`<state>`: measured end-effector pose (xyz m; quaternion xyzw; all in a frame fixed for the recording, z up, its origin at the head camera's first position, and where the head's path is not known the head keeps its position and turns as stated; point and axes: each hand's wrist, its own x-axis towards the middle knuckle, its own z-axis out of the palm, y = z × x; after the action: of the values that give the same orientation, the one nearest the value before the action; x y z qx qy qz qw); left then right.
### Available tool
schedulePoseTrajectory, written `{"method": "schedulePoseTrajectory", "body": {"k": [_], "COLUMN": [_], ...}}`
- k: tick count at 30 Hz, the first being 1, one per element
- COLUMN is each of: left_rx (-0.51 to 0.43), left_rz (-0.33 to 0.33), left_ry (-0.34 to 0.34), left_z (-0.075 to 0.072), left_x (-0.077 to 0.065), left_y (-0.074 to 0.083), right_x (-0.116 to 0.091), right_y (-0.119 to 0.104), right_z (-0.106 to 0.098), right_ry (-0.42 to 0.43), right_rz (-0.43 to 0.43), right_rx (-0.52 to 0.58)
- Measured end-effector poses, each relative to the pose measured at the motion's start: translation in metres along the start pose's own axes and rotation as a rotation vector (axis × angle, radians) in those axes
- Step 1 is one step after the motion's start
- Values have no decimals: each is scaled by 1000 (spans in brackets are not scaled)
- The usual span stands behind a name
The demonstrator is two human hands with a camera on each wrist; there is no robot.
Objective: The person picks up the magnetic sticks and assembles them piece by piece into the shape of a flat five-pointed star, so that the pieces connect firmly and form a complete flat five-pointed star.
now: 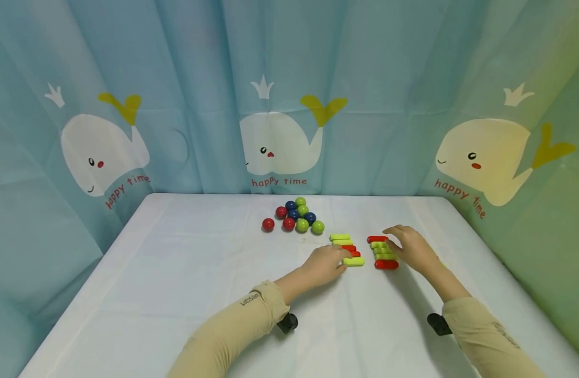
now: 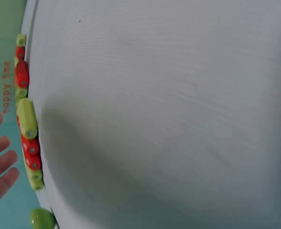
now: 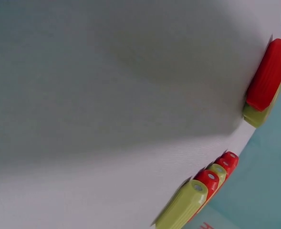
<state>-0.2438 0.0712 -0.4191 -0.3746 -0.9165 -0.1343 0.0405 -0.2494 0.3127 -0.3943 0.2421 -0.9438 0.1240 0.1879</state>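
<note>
In the head view, short ribbed rods lie in two columns, each rod red or yellow-green with a grey dot on its end. My left hand (image 1: 323, 265) is at the left column, fingertips over its red rods (image 1: 355, 254) and close to the nearest yellow-green rod (image 1: 353, 261). Its fingers (image 2: 1, 164) show spread apart in the left wrist view, gripping nothing. Over the right column my right hand (image 1: 414, 251) has thumb and fingers parted, near the far red rod (image 1: 376, 239). A red rod (image 3: 269, 75) appears large in the right wrist view, where the hand itself is hidden.
Beyond the rods, toward the back edge, sits a cluster of red balls (image 1: 267, 224), dark blue balls (image 1: 310, 217) and green balls (image 1: 317, 227). The white table (image 1: 176, 273) meets a curtain (image 1: 195, 131) printed with whales. A black wrist device (image 1: 287, 322) is under the left sleeve.
</note>
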Motion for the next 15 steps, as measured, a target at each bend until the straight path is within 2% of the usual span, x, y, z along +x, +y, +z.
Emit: {"method": "schedulePoseTrajectory", "body": {"k": [4, 7, 15], "left_rx": [52, 102, 213], "left_rz": [-20, -25, -23], "left_ry": [67, 91, 60], "left_z": [6, 11, 20], "left_x": [12, 19, 33], "left_y": [8, 15, 23], "right_x": [3, 5, 7], "right_y": [2, 4, 6], "right_z": [0, 1, 3], "right_ry": [4, 3, -16], "right_rz": [39, 56, 85], "right_rx": [6, 7, 20]}}
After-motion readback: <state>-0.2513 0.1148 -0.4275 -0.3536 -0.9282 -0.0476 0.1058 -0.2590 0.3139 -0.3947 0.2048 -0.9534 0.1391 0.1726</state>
